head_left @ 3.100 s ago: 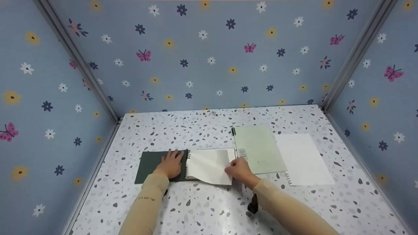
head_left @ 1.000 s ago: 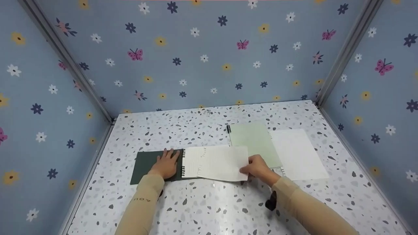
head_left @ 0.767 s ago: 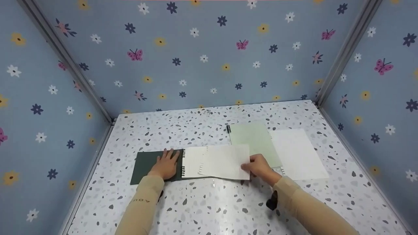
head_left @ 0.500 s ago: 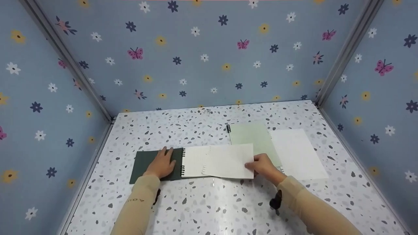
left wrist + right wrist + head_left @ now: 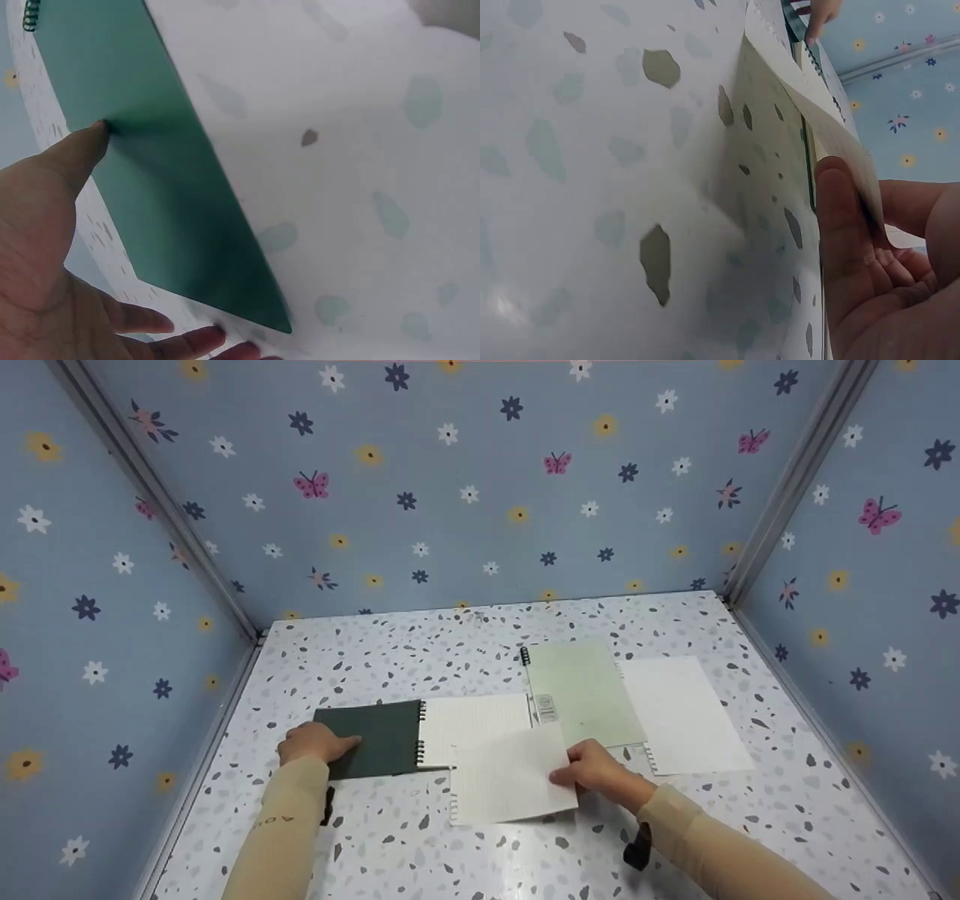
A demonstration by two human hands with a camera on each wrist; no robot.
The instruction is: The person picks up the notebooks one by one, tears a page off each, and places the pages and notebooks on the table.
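Observation:
A spiral notebook lies open, its dark green cover (image 5: 386, 739) on the left and a lined white page (image 5: 472, 712) on the right of the black coil. My left hand (image 5: 315, 741) is at the cover's outer left edge. In the left wrist view its thumb (image 5: 86, 146) touches the cover while the other fingers extend beyond the edge. My right hand (image 5: 604, 772) pinches the right edge of a loose lined sheet (image 5: 510, 780) between thumb and fingers. That sheet has a ragged, perforated left edge and overlaps the notebook's lower right part; the right wrist view shows it bowed, raised above the table.
Behind my right hand lies a pale green notebook (image 5: 589, 690) with a black coil and a printed label. A white sheet (image 5: 686, 712) with a ragged edge rests to its right. Flower-patterned walls (image 5: 480, 480) enclose the speckled table (image 5: 420, 855).
The sheet has come off the notebook's coil, shifted right, then swung toward me in my right hand. My left hand has moved from beside the coil to the cover's left edge.

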